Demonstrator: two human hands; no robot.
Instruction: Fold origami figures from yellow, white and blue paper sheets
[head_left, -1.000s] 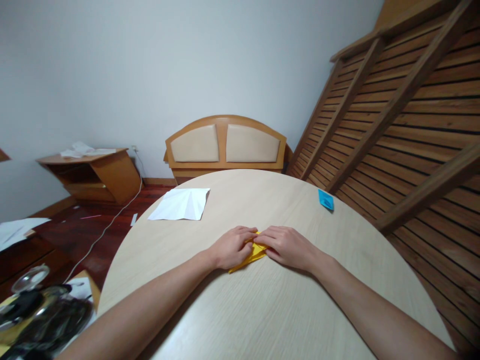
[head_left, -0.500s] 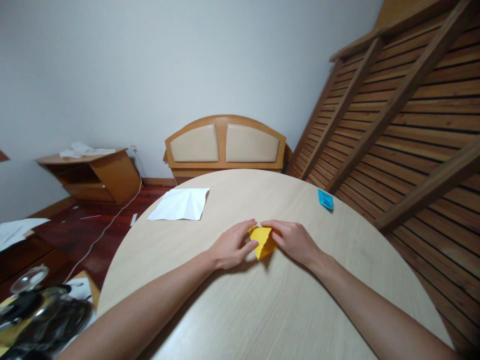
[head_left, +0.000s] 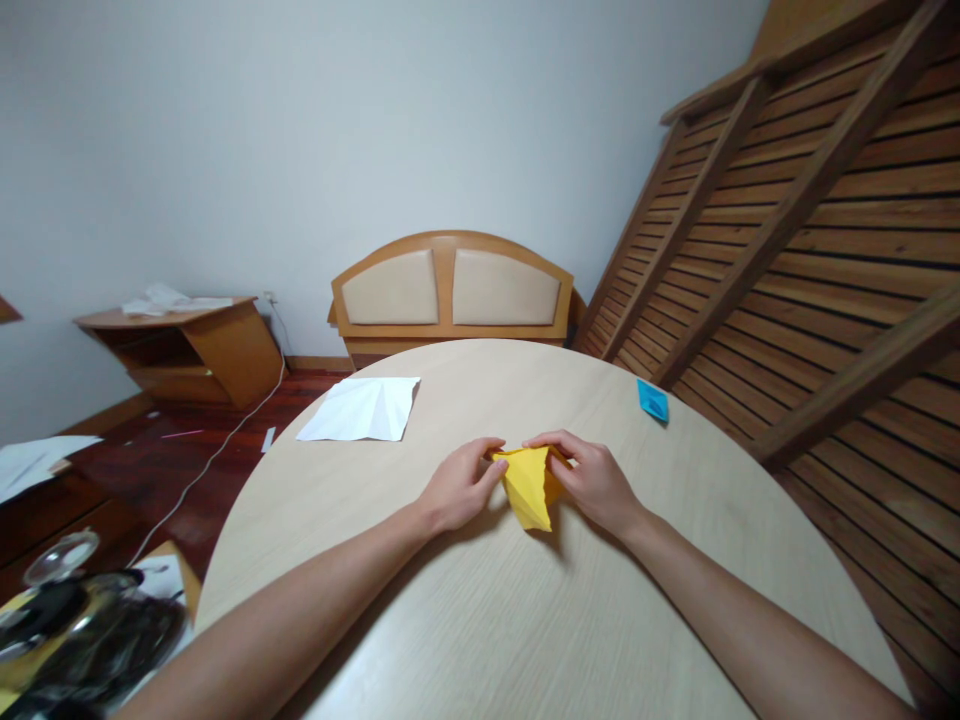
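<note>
A folded yellow paper (head_left: 529, 485) is held upright between both hands over the middle of a round light wooden table (head_left: 525, 620). Its lower point hangs just above the tabletop. My left hand (head_left: 457, 488) pinches the paper's left upper corner with thumb and fingers. My right hand (head_left: 594, 482) grips its right upper side. Both forearms stretch in from the near edge of the table.
A creased white sheet (head_left: 362, 409) lies at the table's far left. A small blue folded paper (head_left: 652, 399) sits at the far right edge. A padded headboard (head_left: 450, 288) stands behind the table, a slatted wooden frame (head_left: 810, 220) leans at the right, dark clutter (head_left: 82, 630) lower left.
The yellow paper was pressed flat on the table under both hands. Both hands have since lifted it and turned it upright, with its point hanging down.
</note>
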